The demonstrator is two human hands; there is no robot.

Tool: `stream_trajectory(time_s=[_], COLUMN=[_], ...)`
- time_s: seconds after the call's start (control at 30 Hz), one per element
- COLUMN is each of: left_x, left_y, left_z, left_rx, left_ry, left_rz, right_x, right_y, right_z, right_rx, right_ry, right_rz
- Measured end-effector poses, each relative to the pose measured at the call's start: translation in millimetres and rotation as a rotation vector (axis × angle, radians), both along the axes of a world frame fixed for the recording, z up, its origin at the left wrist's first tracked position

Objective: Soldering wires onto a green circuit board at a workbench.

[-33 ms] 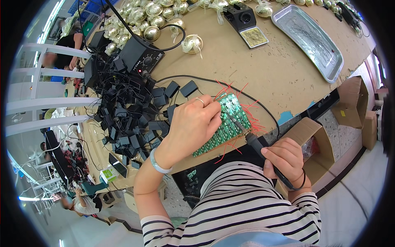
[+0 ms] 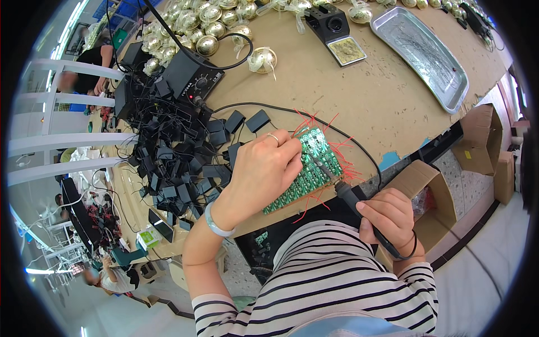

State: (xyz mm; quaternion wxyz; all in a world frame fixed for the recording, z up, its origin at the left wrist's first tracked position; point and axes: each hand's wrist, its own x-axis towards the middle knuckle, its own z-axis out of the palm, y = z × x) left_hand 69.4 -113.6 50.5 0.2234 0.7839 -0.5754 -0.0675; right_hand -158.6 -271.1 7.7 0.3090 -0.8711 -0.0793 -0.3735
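Note:
A green circuit board (image 2: pixel 323 168) lies at the table's near edge, with thin red wires (image 2: pixel 348 160) sticking out along its sides. My right hand (image 2: pixel 390 219) is wrapped round the dark handle of a soldering iron (image 2: pixel 349 196), whose tip points onto the board's upper face. Over the left part of the board, my left hand (image 2: pixel 264 168) has its fingers curled and pinched close to the iron's tip. Whatever sits between those fingertips is hidden. The iron's black cord (image 2: pixel 314 118) loops across the table behind the board.
Black boxes with leads (image 2: pixel 174 163) are heaped left, beside a black soldering station (image 2: pixel 193 78). Gold-coloured domes (image 2: pixel 208 28) crowd the far side. An iron stand with a cleaning tray (image 2: pixel 345 50) and a metal tray (image 2: pixel 421 56) lie beyond. Cardboard boxes (image 2: pixel 432 196) stand right.

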Motion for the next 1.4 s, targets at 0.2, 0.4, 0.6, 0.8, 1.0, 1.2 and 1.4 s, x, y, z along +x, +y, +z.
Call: stream_trajectory(time_s=[0.2,0.4,0.6,0.8,1.0,1.2,1.4], left_x=[0,-2,-3,-3,-2,1,27], left_y=[3,0,0,0,9,35,152], left_z=[-2,0,-1,1,0,11,-23], left_rx=[0.012,0.025,-0.001,0.013,0.054,-0.206,-0.066], left_ry=[-0.015,-0.028,-0.085,-0.131,-0.154,-0.103,-0.417], left_rz=[0.002,-0.003,-0.004,-0.029,-0.038,0.171,0.773], right_x=[-4,-13,-15,-15,-12,-22,-19], right_y=[0,-2,0,3,5,8,1], right_z=[2,10,10,12,11,11,1], right_rx=[0.002,0.031,0.039,0.049,0.064,0.069,0.058], right_ry=[-0.007,0.013,0.012,0.006,0.000,-0.013,-0.029], right_rz=[-0.021,-0.101,-0.113,-0.122,-0.115,-0.194,-0.192])
